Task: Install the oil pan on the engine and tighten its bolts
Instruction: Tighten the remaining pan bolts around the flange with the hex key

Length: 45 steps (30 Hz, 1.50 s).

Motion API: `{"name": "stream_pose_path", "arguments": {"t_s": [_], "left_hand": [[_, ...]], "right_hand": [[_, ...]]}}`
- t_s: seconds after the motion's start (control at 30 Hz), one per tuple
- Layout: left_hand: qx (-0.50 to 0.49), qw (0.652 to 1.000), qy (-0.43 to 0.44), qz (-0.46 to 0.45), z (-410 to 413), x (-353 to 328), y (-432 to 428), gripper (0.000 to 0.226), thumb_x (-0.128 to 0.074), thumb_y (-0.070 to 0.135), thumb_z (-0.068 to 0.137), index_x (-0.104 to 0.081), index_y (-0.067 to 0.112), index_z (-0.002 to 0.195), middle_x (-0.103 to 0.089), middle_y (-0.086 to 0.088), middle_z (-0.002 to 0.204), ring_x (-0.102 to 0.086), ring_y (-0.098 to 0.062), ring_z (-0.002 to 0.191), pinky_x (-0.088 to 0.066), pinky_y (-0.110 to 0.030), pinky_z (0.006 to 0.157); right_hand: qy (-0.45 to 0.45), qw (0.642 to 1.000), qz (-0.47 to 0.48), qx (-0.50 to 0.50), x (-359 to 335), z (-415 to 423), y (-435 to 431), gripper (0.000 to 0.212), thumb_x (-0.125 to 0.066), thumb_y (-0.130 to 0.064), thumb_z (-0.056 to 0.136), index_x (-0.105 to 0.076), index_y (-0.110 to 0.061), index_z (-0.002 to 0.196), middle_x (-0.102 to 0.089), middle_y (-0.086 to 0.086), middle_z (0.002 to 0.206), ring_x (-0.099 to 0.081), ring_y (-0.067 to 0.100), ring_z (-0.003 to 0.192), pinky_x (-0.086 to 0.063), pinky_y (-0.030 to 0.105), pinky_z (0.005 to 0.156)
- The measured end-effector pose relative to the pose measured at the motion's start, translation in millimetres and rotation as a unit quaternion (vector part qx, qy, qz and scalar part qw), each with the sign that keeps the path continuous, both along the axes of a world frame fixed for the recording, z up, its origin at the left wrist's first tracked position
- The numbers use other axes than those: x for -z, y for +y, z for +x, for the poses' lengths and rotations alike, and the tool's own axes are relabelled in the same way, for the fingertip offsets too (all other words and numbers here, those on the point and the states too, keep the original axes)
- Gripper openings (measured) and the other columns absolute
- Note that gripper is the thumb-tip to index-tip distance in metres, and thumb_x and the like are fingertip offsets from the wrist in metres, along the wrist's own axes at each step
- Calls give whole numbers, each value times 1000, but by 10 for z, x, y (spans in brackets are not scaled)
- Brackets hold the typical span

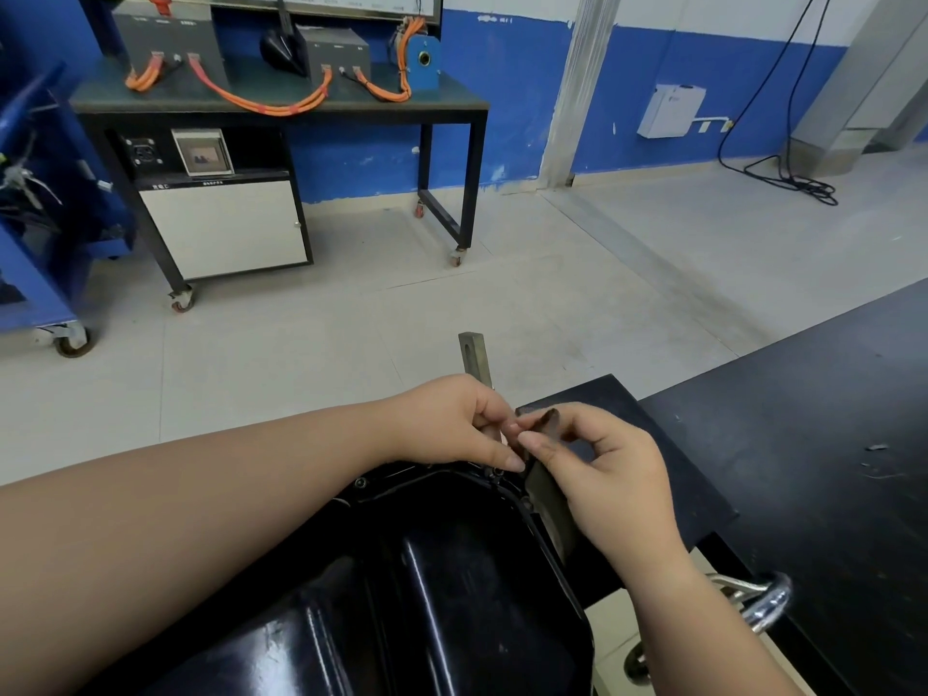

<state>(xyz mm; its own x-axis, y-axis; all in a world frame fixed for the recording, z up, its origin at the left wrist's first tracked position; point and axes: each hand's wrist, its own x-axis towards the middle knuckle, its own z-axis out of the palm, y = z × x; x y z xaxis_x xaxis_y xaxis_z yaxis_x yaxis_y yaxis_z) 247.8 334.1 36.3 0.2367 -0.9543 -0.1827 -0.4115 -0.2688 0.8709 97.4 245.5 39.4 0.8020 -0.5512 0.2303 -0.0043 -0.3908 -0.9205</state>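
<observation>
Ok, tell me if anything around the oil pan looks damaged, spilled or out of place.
Nothing on the oil pan looks damaged or spilled. Two small oddities: scraps litter the black table on the right, and a black cable lies in a loose tangle on the floor.

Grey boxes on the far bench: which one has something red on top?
The larger left box: a red part sits on its top. The smaller right box has none.

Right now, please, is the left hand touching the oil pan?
Cannot tell: in the head view, the thumb of the left hand overlaps the oil pan rim.
</observation>
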Motion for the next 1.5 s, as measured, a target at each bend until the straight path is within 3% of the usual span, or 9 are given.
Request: {"name": "stream_pose_path", "arguments": {"t_s": [0.1,0.2,0.37,0.57,0.7,0.97,1.1,1.33,1.5], "left_hand": [[4,1000,-4,-2,-29,-20,-10,25,-78,17,74,-60,31,63,-50,-2,60,-41,-17,60,-33,-27,62],[4,999,-36,-3,-40,-33,-19,29,-77,17,74,-56,29,58,-46,5,56,-40,-11,57,-34,-24,58],[4,999,-48,-4,-26,-26,-33,30,-75,16,77,-57,31,58,-48,3,57,-42,-13,58,-35,-26,60],[10,999,-43,-14,-44,-13,-29,21,-78,17,74,-61,28,72,-53,-8,65,-46,-14,63,-39,-31,62],[11,997,-72,-10,-52,-30,-28,26,-78,19,73,-55,26,64,-50,1,60,-42,-10,57,-35,-25,58],[13,998,-62,-11,-41,-38,-22,13,-73,13,79,-68,4,87,-55,-12,68,-43,-17,63,-34,-27,62],[11,999,-53,-7,-25,-27,-8,11,-73,14,79,-69,6,85,-50,-3,62,-43,-12,60,-33,-24,61],[20,997,-77,9,-51,-39,-19,17,-76,22,76,-61,23,70,-51,2,60,-43,-11,57,-35,-26,60],[14,996,-90,-5,-34,-13,-27,11,-75,20,77,-67,13,77,-61,-7,66,-47,-9,62,-41,-27,62]], "right_hand": [[-9,999,-18,37,46,15,30,15,-77,-17,70,-63,-21,65,-66,-2,70,-59,14,68,-46,22,62],[-17,1000,-5,24,57,11,46,13,-76,-15,72,-64,-20,71,-66,-3,73,-59,17,71,-47,27,66],[-13,999,-32,-40,29,-66,21,32,-62,-1,86,-71,-30,95,-72,-15,94,-65,5,95,-49,13,80],[-28,998,-59,10,55,-44,66,32,-69,-2,80,-73,-33,84,-72,-16,86,-66,1,84,-47,9,71],[-26,995,-66,65,94,2,81,10,-77,-16,71,-69,-22,69,-67,-3,69,-62,11,69,-50,22,64],[9,997,-71,-28,73,-73,38,29,-64,-9,86,-67,-36,95,-67,-15,94,-63,8,88,-49,15,76],[-4,1000,-10,-10,99,-68,37,28,-65,1,84,-74,-25,88,-72,-10,89,-66,4,91,-48,10,76],[-4,998,-46,51,135,-9,57,14,-77,-20,70,-65,-13,68,-64,1,66,-59,12,66,-48,20,60],[-12,1000,-25,-4,153,-55,52,20,-67,-8,82,-71,-28,86,-71,-13,84,-65,1,84,-46,8,71]]}}
